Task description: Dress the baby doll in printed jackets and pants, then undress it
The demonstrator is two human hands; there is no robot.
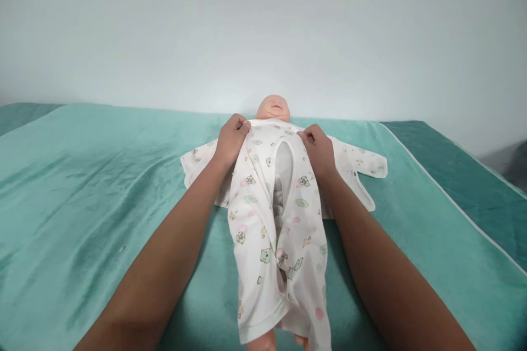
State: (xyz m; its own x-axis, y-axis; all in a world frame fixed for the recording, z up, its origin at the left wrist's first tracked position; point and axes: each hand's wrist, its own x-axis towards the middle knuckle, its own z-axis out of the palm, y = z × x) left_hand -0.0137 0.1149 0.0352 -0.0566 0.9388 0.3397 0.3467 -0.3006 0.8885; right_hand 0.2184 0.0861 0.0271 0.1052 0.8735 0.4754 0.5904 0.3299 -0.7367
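Observation:
A baby doll lies on its back, its head toward the wall and its feet toward me. White baby pants with a printed bear pattern and an open crotch cover its body and legs. My left hand pinches the left end of their waistband near the doll's chest. At the right end, my right hand also grips the waistband with bent fingers. Beneath the pants a matching baby shirt lies spread, its sleeves out to both sides. The doll's feet show at the bottom edge; its arms are hidden.
A light green cloth with some wrinkles covers the surface under the doll. Darker green fabric lies at the right, past a pale edge. A white wall rises behind the doll's head. Something dark stands at the far right.

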